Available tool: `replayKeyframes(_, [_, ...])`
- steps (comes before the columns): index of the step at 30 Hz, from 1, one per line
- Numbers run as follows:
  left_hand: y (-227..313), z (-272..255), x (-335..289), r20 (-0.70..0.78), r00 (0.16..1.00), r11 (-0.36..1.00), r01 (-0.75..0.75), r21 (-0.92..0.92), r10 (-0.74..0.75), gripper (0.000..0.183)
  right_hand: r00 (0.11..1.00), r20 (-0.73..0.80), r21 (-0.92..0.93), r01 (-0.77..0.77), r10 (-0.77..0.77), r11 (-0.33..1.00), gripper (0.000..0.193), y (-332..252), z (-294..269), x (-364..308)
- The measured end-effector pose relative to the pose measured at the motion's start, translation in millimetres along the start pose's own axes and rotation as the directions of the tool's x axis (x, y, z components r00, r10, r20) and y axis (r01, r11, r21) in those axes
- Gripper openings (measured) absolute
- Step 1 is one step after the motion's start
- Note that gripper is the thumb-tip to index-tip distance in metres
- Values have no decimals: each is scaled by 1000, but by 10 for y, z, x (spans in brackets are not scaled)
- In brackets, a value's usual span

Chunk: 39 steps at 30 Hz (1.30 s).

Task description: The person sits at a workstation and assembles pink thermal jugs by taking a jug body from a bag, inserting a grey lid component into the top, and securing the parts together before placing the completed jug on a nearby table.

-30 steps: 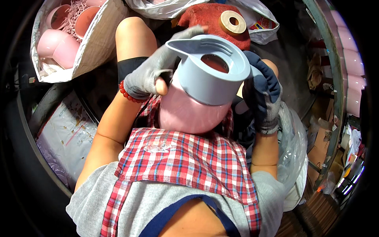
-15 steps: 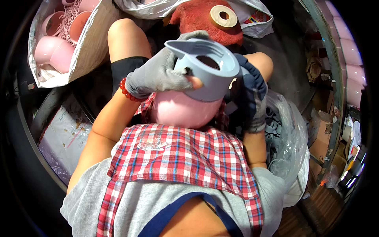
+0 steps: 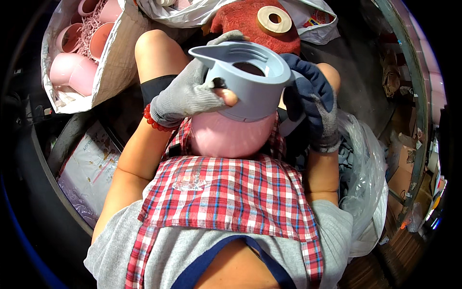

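Between my knees stands a jug with a rounded pink body and a grey-blue top piece with a pouring spout and a round central opening. My left hand, in a grey glove with a bare thumb tip, is wrapped around the top piece below the spout. On the opposite side, my right hand, in a dark blue and grey glove, closes around the grey-blue handle, whose lower end shows beneath the fingers. The top piece sits on the pink body; the seam looks nearly closed.
At upper left, a white sack holds several pink jug bodies and pink shreds. A red cloth-covered block with a pale ring lies ahead. Clear plastic with grey parts is by my right arm. A metal frame stands at right.
The handle has swung slightly outward to the right with my right hand, and its lower end now shows more. The whole view has shifted a little; my left hand keeps its hold.
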State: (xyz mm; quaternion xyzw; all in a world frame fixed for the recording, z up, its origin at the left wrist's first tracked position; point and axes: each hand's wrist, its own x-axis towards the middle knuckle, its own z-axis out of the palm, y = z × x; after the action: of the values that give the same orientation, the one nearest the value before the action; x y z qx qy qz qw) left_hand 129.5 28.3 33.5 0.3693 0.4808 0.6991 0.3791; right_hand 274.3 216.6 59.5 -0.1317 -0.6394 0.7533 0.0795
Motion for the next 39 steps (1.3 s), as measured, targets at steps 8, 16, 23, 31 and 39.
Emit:
replayKeyframes(8, [103,98,-69,-5,998,993,-59,-104,59,120,959,43,-322,278,-279,905,51,-282,-105,95])
replayKeyframes(16, [162,157,-145,-49,998,992,-31,-119,26,112,984,116,-235,158,-134,959,53,-393,98,19])
replayKeyframes(23, [29,102,-116,-43,994,980,-105,-169,99,100,980,163,-346,167,-116,923,63,-365,130,30])
replayKeyframes(31, [12,4,-133,38,981,972,-194,130,191,87,968,224,-285,178,-115,942,57,-247,36,75])
replayKeyframes(39, [-119,-30,-162,24,984,984,-175,-17,175,89,950,245,-386,277,-192,880,53,-197,71,2])
